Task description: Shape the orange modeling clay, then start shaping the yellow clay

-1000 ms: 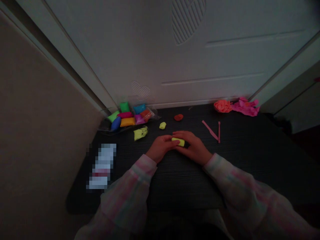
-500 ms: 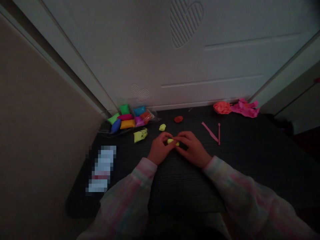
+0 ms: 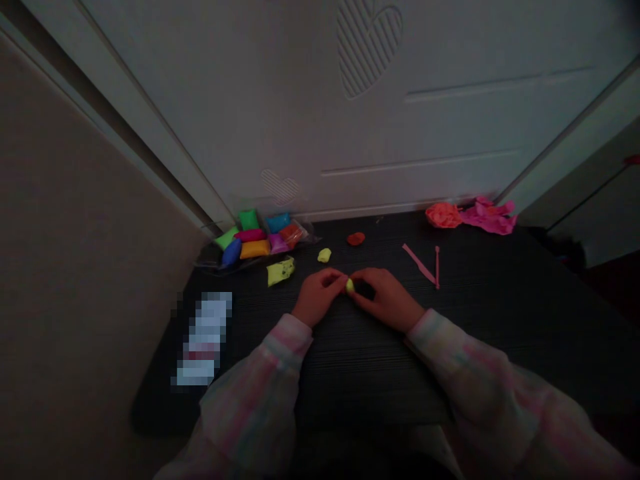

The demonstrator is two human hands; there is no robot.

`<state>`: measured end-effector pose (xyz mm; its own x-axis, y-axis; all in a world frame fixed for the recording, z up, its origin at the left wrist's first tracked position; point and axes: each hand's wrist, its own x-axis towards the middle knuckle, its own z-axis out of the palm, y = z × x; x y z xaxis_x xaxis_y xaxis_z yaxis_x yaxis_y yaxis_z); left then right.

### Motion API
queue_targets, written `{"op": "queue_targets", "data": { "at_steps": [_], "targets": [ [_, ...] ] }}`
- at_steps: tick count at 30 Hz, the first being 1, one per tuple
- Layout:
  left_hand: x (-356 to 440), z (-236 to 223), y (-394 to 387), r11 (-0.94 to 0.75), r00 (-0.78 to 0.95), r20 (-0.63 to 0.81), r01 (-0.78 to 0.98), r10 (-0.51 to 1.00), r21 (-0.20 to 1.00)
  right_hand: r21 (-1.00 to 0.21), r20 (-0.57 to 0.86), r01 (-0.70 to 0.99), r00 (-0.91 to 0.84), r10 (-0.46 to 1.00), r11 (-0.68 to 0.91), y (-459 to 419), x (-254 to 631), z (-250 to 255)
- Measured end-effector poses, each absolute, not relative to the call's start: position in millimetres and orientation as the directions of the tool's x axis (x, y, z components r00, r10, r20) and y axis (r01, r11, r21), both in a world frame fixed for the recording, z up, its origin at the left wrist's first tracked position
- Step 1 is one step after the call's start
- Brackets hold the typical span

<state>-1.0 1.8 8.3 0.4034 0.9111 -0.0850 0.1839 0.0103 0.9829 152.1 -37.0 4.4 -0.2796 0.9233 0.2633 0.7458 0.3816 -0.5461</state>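
A small piece of yellow modelling clay (image 3: 349, 286) is pinched between the fingertips of both hands above the dark table (image 3: 370, 373). My left hand (image 3: 318, 296) closes on it from the left. From the right, my right hand (image 3: 389, 299) grips it with curved fingers, which partly hide it. Just beyond the hands lies a smaller yellow clay lump (image 3: 324, 255), with a flattish red-orange clay piece (image 3: 356, 239) to its right. An opened yellow clay packet (image 3: 281, 271) rests left of these.
Several coloured clay packets (image 3: 255, 249) sit in a clear bag at the back left. Two pink modelling tools (image 3: 420, 265) lie right of the hands. Orange (image 3: 444, 215) and pink crumpled pieces (image 3: 490, 217) are at the back right. A blurred-out phone-like screen (image 3: 205, 337) lies at left.
The yellow clay piece has been turned between my fingers, and less of it shows now. Both hands stay in nearly the same place. The objects on the table have not moved.
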Motion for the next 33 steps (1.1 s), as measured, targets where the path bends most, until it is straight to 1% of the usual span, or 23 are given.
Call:
{"op": "queue_targets", "data": {
  "at_steps": [4,8,13,16,20,27,33],
  "targets": [
    [-2.9,7.5,2.9,-0.021,0.423,-0.088,0.246,0.902,0.969,-0.549,0.243,0.743,-0.298,0.923,0.384,-36.2,152.6,3.9],
    [-2.8,7.5,3.3,0.022,0.454,-0.121,0.217,0.883,0.976,-0.555,0.233,0.746,-0.287,0.929,0.369,-36.1,153.0,2.7],
    [-1.1,10.4,2.0,0.170,0.477,-0.203,0.112,0.855,0.979,-0.547,0.284,0.738,-0.280,0.917,0.395,-37.3,151.9,2.9],
    [-1.3,12.6,1.5,0.251,0.470,-0.240,0.039,0.849,0.967,-0.576,0.293,0.728,-0.240,0.925,0.371,-38.7,150.7,4.3],
    [-2.4,12.9,1.8,0.300,0.451,-0.256,-0.027,0.855,0.954,-0.616,0.287,0.710,-0.201,0.936,0.342,-40.1,150.5,4.6],
    [-2.0,13.3,1.5,0.367,0.417,-0.284,-0.133,0.864,0.921,-0.621,0.388,0.654,-0.223,0.894,0.432,-39.6,151.4,3.4],
    [-2.8,17.3,-0.4,0.465,0.456,-0.319,-0.253,0.831,0.849,-0.622,0.459,0.613,-0.218,0.861,0.487,-40.2,151.2,7.0]
  ]
}}
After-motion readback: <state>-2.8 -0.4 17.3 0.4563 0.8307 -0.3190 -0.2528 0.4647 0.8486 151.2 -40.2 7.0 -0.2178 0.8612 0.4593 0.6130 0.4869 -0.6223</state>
